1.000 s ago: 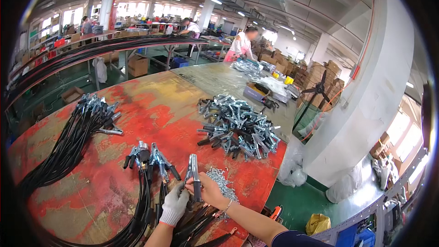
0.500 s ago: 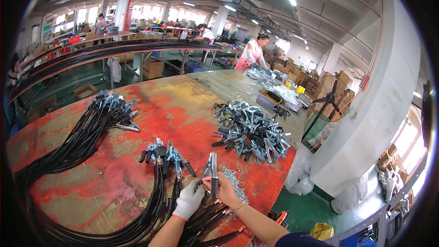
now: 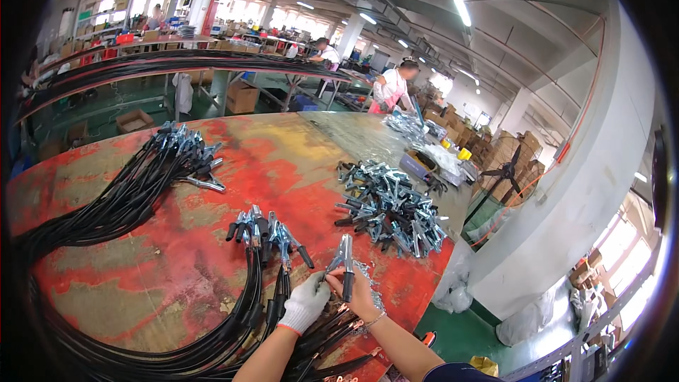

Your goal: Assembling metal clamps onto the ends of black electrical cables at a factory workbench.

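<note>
White-gloved on the left hand (image 3: 306, 303) and bare on the right hand (image 3: 361, 296), held one silver alligator clamp (image 3: 346, 249) between both, close together over the near part of the worn red counter (image 3: 286, 170). Held the clamp upright, nose up, with a black-sleeved handle pointing down at the bare fingers and the other handle slanting toward the glove. Closed the gloved fingertips on that second handle; could not tell their exact contact behind the glove. Wore a thin bracelet (image 3: 377, 320) on the right wrist.

Saw small metal fasteners (image 3: 368, 274) just beyond the right hand, partly hidden by it, and loose black cables (image 3: 325, 336) with copper ring terminals (image 3: 375, 351) beside and beneath the forearms. Found a cable bundle (image 3: 252, 311) just left of the glove, tipped with attached clamps (image 3: 263, 230), and a thicker cable bundle (image 3: 134, 198) farther left, likewise tipped.

Noted a heap of loose clamps (image 3: 392, 209) beyond the hands to the right, well apart from both bundles. Saw a purplish open box (image 3: 415, 165) and clear plastic packaging (image 3: 447, 163) farther back, near a co-worker (image 3: 393, 85) in a pink apron. Glimpsed a black-bladed fan (image 3: 507, 171) beside a white column (image 3: 573, 198).
</note>
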`<state>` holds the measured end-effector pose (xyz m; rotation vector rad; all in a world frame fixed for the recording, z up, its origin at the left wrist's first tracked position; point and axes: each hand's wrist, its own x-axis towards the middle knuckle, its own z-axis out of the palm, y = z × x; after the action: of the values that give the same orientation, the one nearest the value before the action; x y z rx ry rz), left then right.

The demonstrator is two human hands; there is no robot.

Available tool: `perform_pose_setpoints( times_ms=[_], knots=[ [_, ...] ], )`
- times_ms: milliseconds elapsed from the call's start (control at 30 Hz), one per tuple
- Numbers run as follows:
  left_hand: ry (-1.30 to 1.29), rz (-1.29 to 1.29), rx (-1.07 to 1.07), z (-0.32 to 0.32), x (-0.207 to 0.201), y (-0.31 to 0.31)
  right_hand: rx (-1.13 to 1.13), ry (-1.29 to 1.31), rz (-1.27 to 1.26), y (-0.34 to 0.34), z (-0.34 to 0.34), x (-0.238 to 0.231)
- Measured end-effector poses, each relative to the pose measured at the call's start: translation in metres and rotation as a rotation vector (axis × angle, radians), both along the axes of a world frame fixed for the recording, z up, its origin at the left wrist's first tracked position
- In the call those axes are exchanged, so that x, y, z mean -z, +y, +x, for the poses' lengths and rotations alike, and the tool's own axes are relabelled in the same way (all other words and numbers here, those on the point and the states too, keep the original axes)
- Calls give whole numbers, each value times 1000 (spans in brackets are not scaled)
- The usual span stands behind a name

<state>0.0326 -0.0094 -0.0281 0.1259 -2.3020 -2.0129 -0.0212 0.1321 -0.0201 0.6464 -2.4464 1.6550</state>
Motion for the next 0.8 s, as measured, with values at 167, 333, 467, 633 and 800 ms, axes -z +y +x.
perform_pose_setpoints(
  times_ms=[167,333,467,633,800],
  knots=[
    [124,24,-28,-5,20,-2,-103,-152,-201,-6,3,0],
    [64,115,-35,-8,8,-3,-101,291,349,20,-14,-15],
    [29,-121,-82,-13,21,-4,-139,306,344,19,-17,-15],
    [-191,269,-25,-3,-12,-2,-317,366,297,37,-37,-2],
    [-214,239,-103,0,-19,-3,-411,400,377,32,-40,-17]
  ],
)
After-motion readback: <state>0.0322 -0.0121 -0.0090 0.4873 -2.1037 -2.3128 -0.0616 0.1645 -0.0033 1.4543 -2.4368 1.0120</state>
